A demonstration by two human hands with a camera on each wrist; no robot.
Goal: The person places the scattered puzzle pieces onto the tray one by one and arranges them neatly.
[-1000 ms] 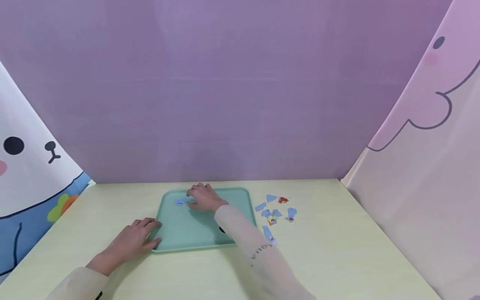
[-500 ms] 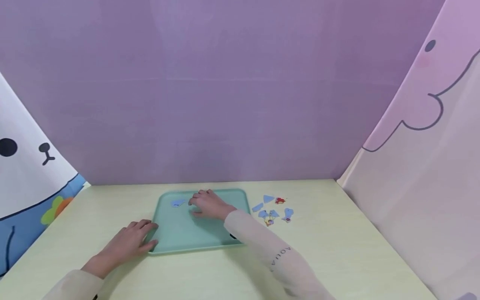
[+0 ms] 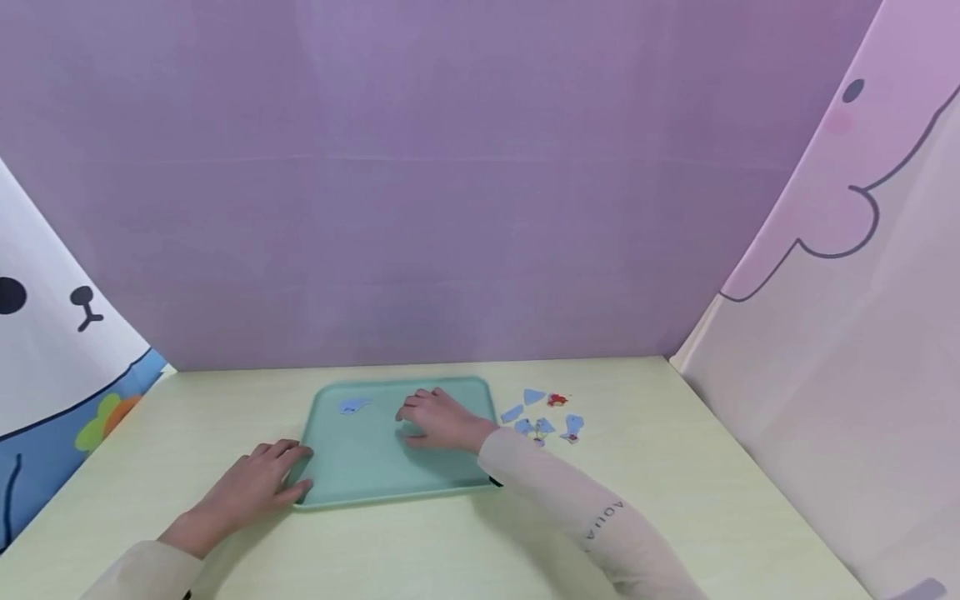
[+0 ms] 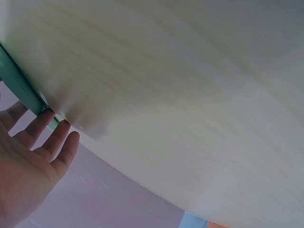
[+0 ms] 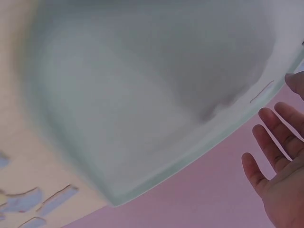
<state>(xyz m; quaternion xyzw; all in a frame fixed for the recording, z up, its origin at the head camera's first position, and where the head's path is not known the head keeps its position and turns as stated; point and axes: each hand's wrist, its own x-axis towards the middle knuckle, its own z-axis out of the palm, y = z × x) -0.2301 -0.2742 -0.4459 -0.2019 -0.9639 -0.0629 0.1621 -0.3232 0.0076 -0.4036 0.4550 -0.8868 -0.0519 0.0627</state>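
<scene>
A mint-green tray [image 3: 360, 467] lies flat on the pale table. My left hand [image 3: 251, 483] rests at its left edge, fingers spread, fingertips right at the rim; the left wrist view shows the fingertips beside the tray's green edge [image 4: 21, 88]. Over the tray's right half hovers my right hand [image 3: 444, 419], its fingers relaxed and holding nothing. One blue puzzle piece [image 3: 352, 406] sits in the tray's far left corner, apart from the right hand. Just right of the tray lie several more puzzle pieces [image 3: 573, 425], blue with bits of printed picture.
A red printed piece [image 3: 557, 400] lies at the far side of the loose group, near a blue triangular piece [image 3: 534, 397]. A purple backdrop [image 3: 480, 208] stands behind the table, with printed cloth [image 3: 847, 375] along the right side.
My right hand has drawn back to the right, away from the blue puzzle piece, which stays in the tray's far left corner. The left hand keeps its place at the tray edge.
</scene>
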